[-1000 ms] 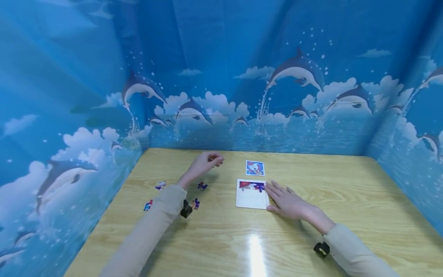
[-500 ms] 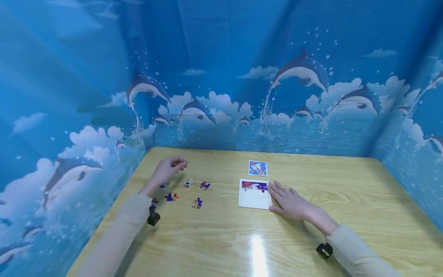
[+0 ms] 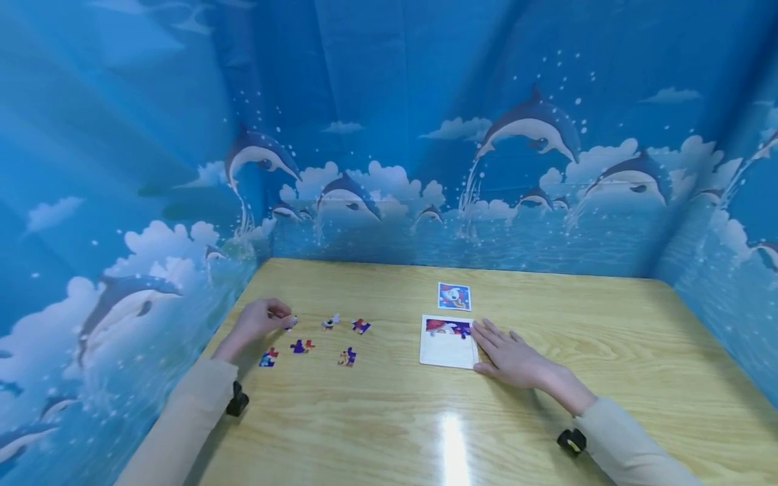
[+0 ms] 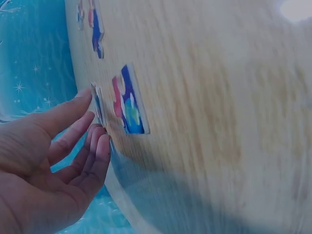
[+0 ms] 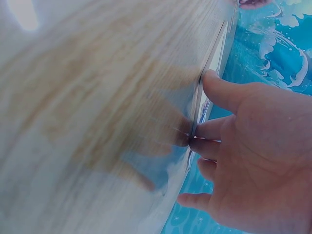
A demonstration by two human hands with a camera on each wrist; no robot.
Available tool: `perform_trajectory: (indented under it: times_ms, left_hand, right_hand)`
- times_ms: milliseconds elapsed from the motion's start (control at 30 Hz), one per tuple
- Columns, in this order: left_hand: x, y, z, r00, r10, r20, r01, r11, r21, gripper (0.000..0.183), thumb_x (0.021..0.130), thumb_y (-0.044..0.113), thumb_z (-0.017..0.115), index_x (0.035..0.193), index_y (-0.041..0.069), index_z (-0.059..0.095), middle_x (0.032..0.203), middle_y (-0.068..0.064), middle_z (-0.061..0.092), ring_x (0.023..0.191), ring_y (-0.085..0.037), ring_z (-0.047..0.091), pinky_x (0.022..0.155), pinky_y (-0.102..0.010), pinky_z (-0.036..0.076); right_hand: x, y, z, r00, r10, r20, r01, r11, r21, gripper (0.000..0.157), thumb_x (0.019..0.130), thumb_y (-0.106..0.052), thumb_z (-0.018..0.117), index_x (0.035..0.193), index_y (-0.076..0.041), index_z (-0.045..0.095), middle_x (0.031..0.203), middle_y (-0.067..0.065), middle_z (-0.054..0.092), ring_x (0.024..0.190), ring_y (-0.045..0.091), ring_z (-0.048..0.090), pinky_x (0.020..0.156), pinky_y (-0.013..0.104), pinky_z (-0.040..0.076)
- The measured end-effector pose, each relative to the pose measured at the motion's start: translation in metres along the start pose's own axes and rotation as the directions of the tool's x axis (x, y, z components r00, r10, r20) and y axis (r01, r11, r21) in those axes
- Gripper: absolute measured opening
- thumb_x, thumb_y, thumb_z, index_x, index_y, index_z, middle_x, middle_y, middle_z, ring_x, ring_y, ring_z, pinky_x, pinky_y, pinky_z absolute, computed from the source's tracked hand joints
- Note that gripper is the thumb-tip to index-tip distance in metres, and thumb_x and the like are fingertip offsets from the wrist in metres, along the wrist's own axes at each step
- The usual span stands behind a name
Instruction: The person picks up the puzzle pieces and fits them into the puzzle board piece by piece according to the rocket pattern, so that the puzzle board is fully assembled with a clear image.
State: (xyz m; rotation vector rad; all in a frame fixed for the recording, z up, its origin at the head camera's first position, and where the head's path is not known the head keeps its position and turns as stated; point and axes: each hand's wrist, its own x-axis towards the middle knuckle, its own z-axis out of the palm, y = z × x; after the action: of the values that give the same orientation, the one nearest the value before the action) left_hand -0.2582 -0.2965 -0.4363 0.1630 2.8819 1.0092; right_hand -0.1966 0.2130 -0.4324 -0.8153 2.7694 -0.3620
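Note:
My left hand (image 3: 258,320) is at the left of the table, its fingertips right at a jigsaw piece (image 3: 292,324). In the left wrist view the thumb and bent fingers (image 4: 83,161) lie apart along that flat piece (image 4: 99,105). Beside it lies a blue and red jigsaw piece (image 4: 130,105). My right hand (image 3: 510,358) lies with extended fingers on the right edge of a white square puzzle tray (image 3: 448,352). Joined red and purple pieces (image 3: 448,327) fill the tray's top strip. The right wrist view shows the thumb and fingers (image 5: 219,90) against the tray's edge.
Several loose jigsaw pieces, among them a purple and red one (image 3: 302,346) and an orange and purple one (image 3: 348,357), lie between my left hand and the tray. A small picture card (image 3: 454,296) lies behind the tray. A dolphin-print curtain (image 3: 389,135) borders the wooden table.
My left hand has swept leftward over the pieces and come down to the one at the far left, uncovering several others. My right hand stays at the tray's edge.

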Motion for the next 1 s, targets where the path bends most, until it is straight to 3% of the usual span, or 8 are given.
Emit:
perform_trajectory:
  times_ms: [267,467,733,1000]
  left_hand:
    - [0.0004,0.0045,0.0014,0.999,-0.044,-0.004,0.044,0.998,0.047,0.02,0.093,0.015,0.075,0.107,0.0,0.071,0.097,-0.012,0.072,0.086,-0.024,0.066,0.075,-0.039,0.057]
    - [-0.0026,0.0048,-0.0003,0.999,-0.046,-0.003,0.046,0.997,0.061,0.031,0.094,0.017,0.074,0.114,-0.005,0.067,0.103,-0.018,0.07,0.092,-0.029,0.066,0.079,-0.043,0.057]
    - [-0.0042,0.003,-0.0027,1.0,-0.016,0.004,0.015,0.997,0.072,0.025,0.089,0.014,0.078,0.107,-0.002,0.069,0.099,-0.014,0.07,0.087,-0.024,0.065,0.075,-0.04,0.057]
    - [-0.0017,0.0096,-0.0043,1.0,-0.028,0.011,0.028,1.0,-0.002,0.025,0.09,0.01,0.076,0.109,0.0,0.065,0.101,-0.013,0.07,0.092,-0.026,0.066,0.081,-0.04,0.056]
  right_hand:
    - [-0.0002,0.0025,0.0008,1.0,-0.015,-0.015,0.015,1.0,-0.008,0.069,0.105,-0.036,0.054,0.154,0.007,0.03,0.162,0.028,0.022,0.15,0.048,0.017,0.113,0.074,0.018]
    - [-0.0006,0.0012,0.0005,1.0,-0.019,-0.014,0.019,1.0,-0.01,0.071,0.104,-0.037,0.055,0.154,0.007,0.03,0.162,0.028,0.023,0.15,0.048,0.018,0.113,0.075,0.019]
    - [-0.0002,0.0012,0.0005,1.0,-0.01,-0.002,0.01,1.0,0.004,0.07,0.105,-0.036,0.054,0.154,0.007,0.029,0.162,0.028,0.022,0.15,0.048,0.016,0.114,0.074,0.017]
    - [-0.0004,0.0014,0.0002,1.0,-0.001,0.004,0.001,1.0,0.003,0.07,0.105,-0.036,0.053,0.155,0.007,0.028,0.163,0.027,0.022,0.15,0.048,0.016,0.114,0.073,0.016]
